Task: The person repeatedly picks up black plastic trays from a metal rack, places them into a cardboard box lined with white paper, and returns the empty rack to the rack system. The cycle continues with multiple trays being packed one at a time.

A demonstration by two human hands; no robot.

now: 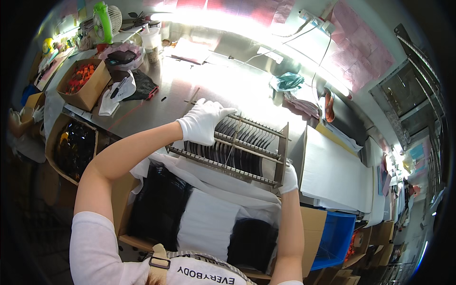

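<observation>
A slotted metal rack (282, 154) sits tilted in front of me at the steel worktable's near edge. Upright in its slots stand rows of thin, dark, curved sheets (245, 162), which look like lens pieces. My left hand (203, 123), in a white glove, grips over the rack's left end, its thumb stretched along the top rod; some of its fingers are hidden. Around the right end plate, my right hand (289, 179), also gloved, holds from outside, with its fingers mostly behind the plate. Below the rack, an open cardboard box (311, 237) contains black stacks (158, 203) and white sheets (208, 219).
On the steel worktable (149, 114), a cardboard box of orange pieces (82, 76) stands left, near a dark glove (142, 87). A box of shiny dark pieces (73, 149) is lower left. White paper sheets (333, 165) and a blue crate (333, 238) lie right. Another person's gloved hand (38, 114) shows far left.
</observation>
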